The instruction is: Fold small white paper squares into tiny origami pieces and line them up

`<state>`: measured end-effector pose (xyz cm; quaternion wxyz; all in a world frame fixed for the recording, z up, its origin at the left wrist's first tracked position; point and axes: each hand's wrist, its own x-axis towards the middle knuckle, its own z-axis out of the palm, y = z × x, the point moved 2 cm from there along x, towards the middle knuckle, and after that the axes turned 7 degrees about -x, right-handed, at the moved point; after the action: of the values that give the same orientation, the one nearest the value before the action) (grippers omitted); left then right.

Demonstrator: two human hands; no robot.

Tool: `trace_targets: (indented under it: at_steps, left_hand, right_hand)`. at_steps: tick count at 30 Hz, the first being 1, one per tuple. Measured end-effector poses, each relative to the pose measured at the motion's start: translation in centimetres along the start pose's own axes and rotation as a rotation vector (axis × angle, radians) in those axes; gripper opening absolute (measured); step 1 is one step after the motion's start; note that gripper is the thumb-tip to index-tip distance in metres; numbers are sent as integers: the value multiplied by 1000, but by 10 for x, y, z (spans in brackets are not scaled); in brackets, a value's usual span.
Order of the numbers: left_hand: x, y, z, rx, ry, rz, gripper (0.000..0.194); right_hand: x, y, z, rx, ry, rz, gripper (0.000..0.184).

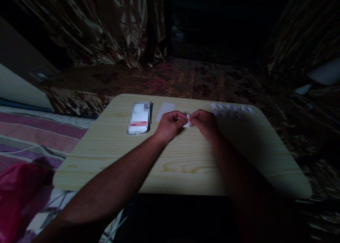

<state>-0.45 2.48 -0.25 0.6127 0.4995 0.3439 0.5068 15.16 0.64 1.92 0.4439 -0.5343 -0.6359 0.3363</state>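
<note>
A small folded white paper piece (188,121) is held up over the light wood-grain table (186,158), near the middle of its far half, between the two hands. The left hand (172,123) meets it from nine o'clock, thumb and forefinger pinched together on its near side edge; the right hand (204,122) meets it from three o'clock, thumb and fingertips likewise closed on the opposite edge. The exact folds are too small and partly covered to read. Taking the paper piece as the centre of the dial, a flat white paper sheet (165,110) lies at ten o'clock, close beyond the left hand. Farther out at nine o'clock lies a smartphone (139,118), its face blurred by pixelation. Between two and three o'clock, small folded white paper shapes (228,107) sit in two rows along the table's far right part, the nearer row dim and partly hidden behind the right hand. Past the table, patterned brown cloth (196,75) spreads at twelve o'clock, and a draped shiny curtain (132,27) hangs at eleven. A pale lamp-like object (326,73) stands out of the dimness between two and three, with a white cable (302,100) beside it. Striped bedding (34,129) lies at nine, and a bright pink bag-like item (18,197) between eight and nine.
</note>
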Motion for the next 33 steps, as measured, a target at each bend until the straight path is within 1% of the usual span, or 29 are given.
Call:
trace_targets:
  at_steps: [3,9,12,16,19,22,27,33]
  left_hand:
    - [0,0,0,-29,-20,-10,24]
    - [-1,1,2,-35,-16,-6,25]
    - [-1,1,4,-57,-41,-15,27]
    - [-1,1,4,-6,-50,14,27]
    - [-1,1,3,36,-24,22,27]
    - [-1,1,3,79,-11,18,26]
    - [-2,1,3,153,-42,11,24]
    - [-1,0,3,153,-51,16,24]
  right_hand:
    - [1,3,1,-10,18,-14,11]
    - [3,9,3,-62,69,-30,10]
    - [3,9,3,-59,99,-37,11]
    - [1,5,2,-75,119,-43,9]
    - [0,0,1,-62,101,-38,11]
    - [-2,-3,0,-41,59,-5,13]
    - [-1,-1,1,49,39,50,12]
    - [0,0,1,58,8,43,13]
